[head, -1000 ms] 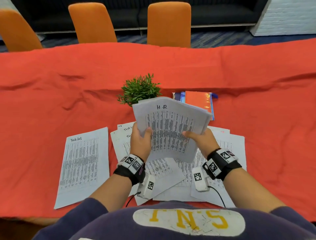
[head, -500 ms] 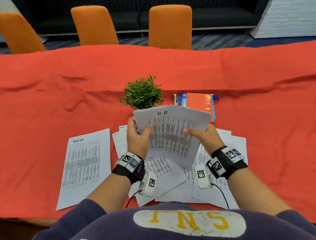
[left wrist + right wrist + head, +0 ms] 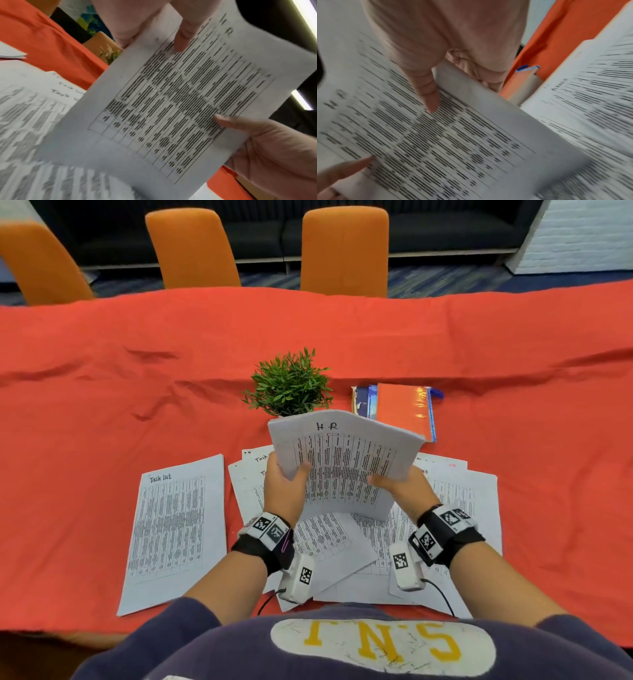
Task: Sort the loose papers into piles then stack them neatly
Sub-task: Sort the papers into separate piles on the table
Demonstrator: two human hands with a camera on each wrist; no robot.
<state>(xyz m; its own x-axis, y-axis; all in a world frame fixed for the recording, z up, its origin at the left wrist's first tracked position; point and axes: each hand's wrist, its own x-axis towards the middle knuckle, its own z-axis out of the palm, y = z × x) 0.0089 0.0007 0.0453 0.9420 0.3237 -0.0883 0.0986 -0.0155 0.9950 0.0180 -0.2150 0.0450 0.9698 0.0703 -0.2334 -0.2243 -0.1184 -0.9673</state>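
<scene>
Both hands hold up a bundle of printed sheets headed "HR" (image 3: 342,463) above the table. My left hand (image 3: 286,487) grips its left edge, thumb on the front, as the left wrist view shows on the HR bundle (image 3: 180,108). My right hand (image 3: 400,489) grips the right edge, thumb across the print of the HR bundle (image 3: 436,142). Beneath lie several loose overlapping papers (image 3: 335,546). A separate "Task list" sheet (image 3: 174,529) lies flat to the left.
A small green plant (image 3: 289,385) stands just behind the held bundle. An orange notebook (image 3: 404,409) on blue books lies to its right. The red tablecloth (image 3: 102,392) covers the table. Orange chairs (image 3: 344,251) stand along the far side.
The HR bundle dipped lower towards the table and has since come slightly back up, still held by both hands. The papers on the table have not moved.
</scene>
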